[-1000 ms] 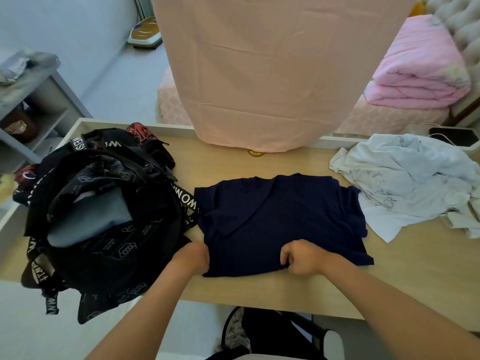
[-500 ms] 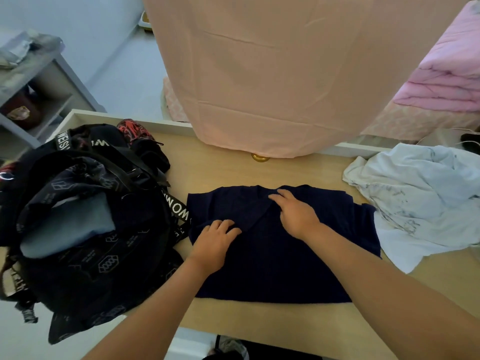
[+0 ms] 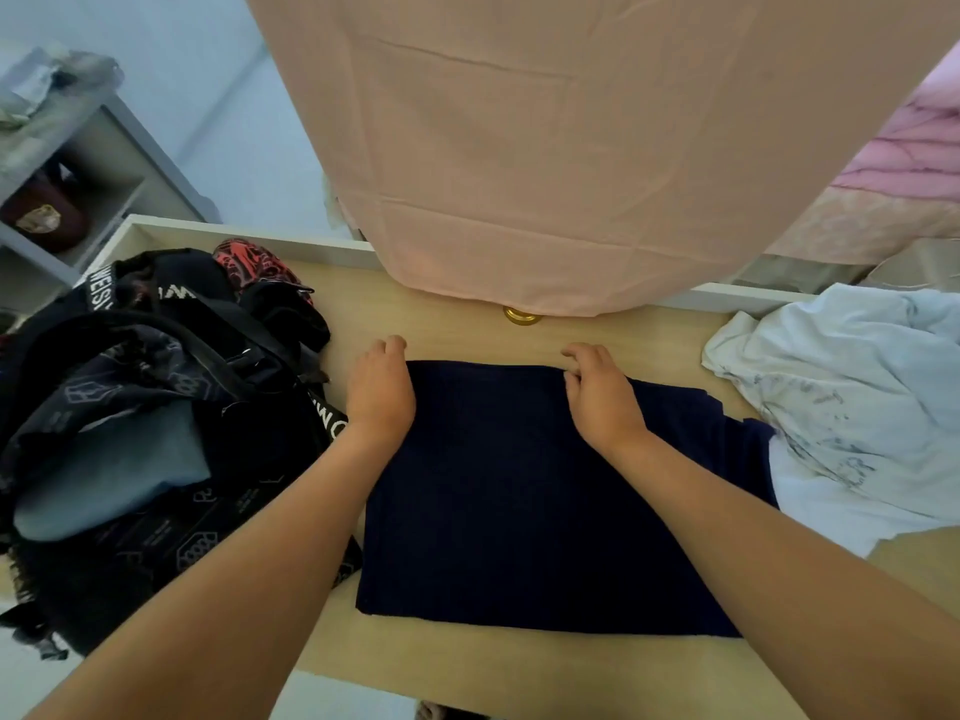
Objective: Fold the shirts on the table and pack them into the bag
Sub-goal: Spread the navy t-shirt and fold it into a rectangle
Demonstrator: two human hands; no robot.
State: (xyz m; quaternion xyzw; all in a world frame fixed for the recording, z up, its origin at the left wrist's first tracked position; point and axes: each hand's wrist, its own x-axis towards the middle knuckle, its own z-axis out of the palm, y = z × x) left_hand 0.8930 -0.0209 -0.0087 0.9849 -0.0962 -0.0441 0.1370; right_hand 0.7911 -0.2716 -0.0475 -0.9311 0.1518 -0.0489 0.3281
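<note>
A navy shirt [image 3: 545, 501] lies flat as a neat rectangle in the middle of the wooden table [image 3: 467, 667]. My left hand [image 3: 379, 387] sits on its far left corner with the fingers curled over the edge. My right hand [image 3: 602, 392] pinches the far edge a little right of the middle. A black bag [image 3: 156, 433] with white lettering stands open at the left, touching the shirt's left side, and a grey-blue folded garment [image 3: 114, 470] lies inside it. A crumpled white shirt [image 3: 857, 407] lies at the right, against the navy one.
A large peach cloth [image 3: 571, 148] hangs over the table's far edge, with a small gold cap [image 3: 522, 315] just below its hem. A grey shelf unit [image 3: 78, 163] stands at the far left. Pink bedding [image 3: 914, 148] lies at the back right.
Both hands went from gripping the navy shirt's near edge, across its middle, to its far edge. The collar that showed earlier is now out of sight. The view has tilted closer.
</note>
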